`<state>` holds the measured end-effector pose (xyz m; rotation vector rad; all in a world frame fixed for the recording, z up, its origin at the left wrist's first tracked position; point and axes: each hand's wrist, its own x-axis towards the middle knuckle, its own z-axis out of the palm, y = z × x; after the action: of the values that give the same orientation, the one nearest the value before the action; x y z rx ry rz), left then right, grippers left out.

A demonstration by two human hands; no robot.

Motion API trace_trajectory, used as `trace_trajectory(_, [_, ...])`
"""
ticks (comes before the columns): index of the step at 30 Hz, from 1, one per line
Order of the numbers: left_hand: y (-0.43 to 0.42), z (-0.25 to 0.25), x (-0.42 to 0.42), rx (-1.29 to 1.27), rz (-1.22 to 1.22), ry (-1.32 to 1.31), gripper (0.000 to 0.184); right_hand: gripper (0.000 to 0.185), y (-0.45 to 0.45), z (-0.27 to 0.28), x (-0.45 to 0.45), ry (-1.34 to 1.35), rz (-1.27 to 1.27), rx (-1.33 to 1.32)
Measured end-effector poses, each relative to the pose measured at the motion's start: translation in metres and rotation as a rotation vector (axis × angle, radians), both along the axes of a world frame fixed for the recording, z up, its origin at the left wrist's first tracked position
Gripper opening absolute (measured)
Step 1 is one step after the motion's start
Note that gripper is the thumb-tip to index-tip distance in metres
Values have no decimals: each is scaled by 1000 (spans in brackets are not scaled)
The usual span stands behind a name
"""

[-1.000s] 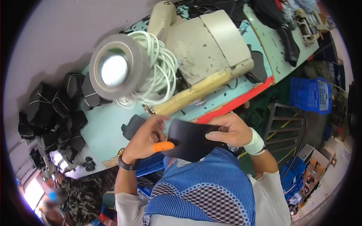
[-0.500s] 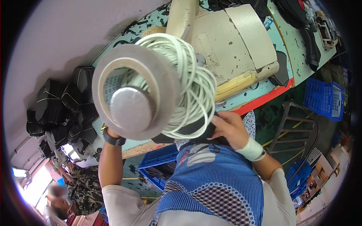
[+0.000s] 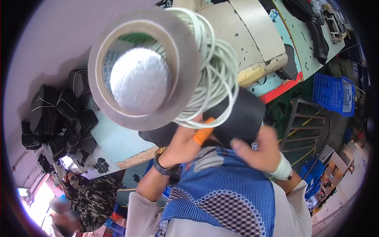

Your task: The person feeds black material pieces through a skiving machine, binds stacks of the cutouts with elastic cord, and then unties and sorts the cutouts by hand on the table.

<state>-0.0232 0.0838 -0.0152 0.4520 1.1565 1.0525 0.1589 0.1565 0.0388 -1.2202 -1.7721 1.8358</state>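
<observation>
A black, leather-like sheet piece (image 3: 242, 116) stands bent in front of my apron. My left hand (image 3: 185, 144), with an orange finger cover on one finger, closes on its left side; the spool hides some of those fingertips. My right hand (image 3: 258, 154), wrapped in a white band at the wrist and blurred, grips the sheet's lower right edge with the thumb in front. More black material (image 3: 158, 134) lies left of my left hand. A large spool (image 3: 144, 118) with a silvery round centre and pale cord (image 3: 215, 79) looms close to the camera, covering part of the bench.
A worn cream machine (image 3: 252, 35) sits on the pale green bench (image 3: 114, 138). Tied black bundles (image 3: 51, 112) are stacked at the left. A metal rack (image 3: 304, 122) and a blue crate (image 3: 331, 93) stand at the right. A person in camouflage (image 3: 92, 197) is at lower left.
My left hand has come from behind the spool to the right, onto the black sheet. The sheet has risen into view, and my right hand has moved slightly down and right along it.
</observation>
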Motion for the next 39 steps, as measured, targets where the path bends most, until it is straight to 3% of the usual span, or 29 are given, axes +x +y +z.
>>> trace_trajectory(2, [-3,-7,-27,72,-227,315,24,33,-10,-14,-9,106,-214,-378])
trace_trajectory(4, [-14,-8,-55,-58,-299,185,24,33,13,-30,-8,117,-195,-470])
trace_trajectory(6, [-21,-2,-81,-275,-481,109,25,25,23,-41,-14,18,-72,-424])
trace_trajectory(7, [-30,-11,-93,-184,-562,188,29,23,20,-48,-24,-10,-17,-370])
trace_trajectory(12, [-39,-17,-119,-135,-563,261,35,22,12,-75,-48,124,37,-410])
trace_trajectory(14, [-28,-3,-124,-388,-549,142,36,23,18,-69,-51,66,106,-336])
trace_trajectory(16, [-28,-10,-130,-377,-489,243,38,24,16,-63,-54,7,50,-292])
trace_trajectory(18, [-4,-20,-136,-828,679,-275,37,23,12,-65,-54,27,12,-327])
trace_trajectory(19, [-6,-19,-133,-828,689,-283,37,24,9,-67,-50,43,-29,-362])
trace_trajectory(21, [-5,-17,-122,-678,342,102,37,28,13,-60,-50,68,-132,-419])
trace_trajectory(22, [2,-16,-113,-579,147,290,36,30,32,-54,-46,150,-188,-151])
trace_trajectory(24, [18,-15,-95,-340,-258,647,36,27,36,-43,-30,-144,-152,-252])
trace_trajectory(25, [24,-17,-87,-198,-448,815,35,24,17,-43,-21,-69,-168,-291])
trace_trajectory(26, [13,-32,-106,-492,-390,658,32,20,-4,-44,-13,1,-173,-337])
trace_trajectory(27, [6,-33,-129,-436,-419,479,33,11,18,-5,-8,-179,-122,-67])
trace_trajectory(28, [-2,-33,-143,-383,-437,308,34,6,35,7,-1,-231,-233,217])
trace_trajectory(29, [-9,-34,-143,-260,-531,576,39,6,52,-3,4,-239,-234,217])
trace_trajectory(30, [-17,-40,-143,-116,-616,853,45,15,76,-21,9,-403,-174,521])
trace_trajectory(31, [-53,-68,-152,244,-608,1355,61,27,97,-40,13,-563,-110,826])
trace_trajectory(32, [-60,-70,-149,-113,-973,1459,69,40,103,-55,16,-722,-43,1131])
trace_trajectory(33, [-75,-73,-151,-64,-903,1503,66,52,79,-66,18,-919,-10,1138])
trace_trajectory(34, [-93,-76,-157,-20,-827,1541,63,49,57,-66,15,-797,-103,1164])
trace_trajectory(35, [-112,-76,-165,144,-560,1599,53,42,33,-60,9,-679,-107,1226])
trace_trajectory(36, [-89,-39,-145,213,-462,1552,38,40,9,-52,4,-486,-18,1023])
trace_trajectory(38, [-58,7,-128,-191,-646,1051,29,35,-16,-49,-14,-62,162,275])
trace_trajectory(39, [-41,20,-114,-9,-633,733,26,31,-22,-54,-31,74,59,343])
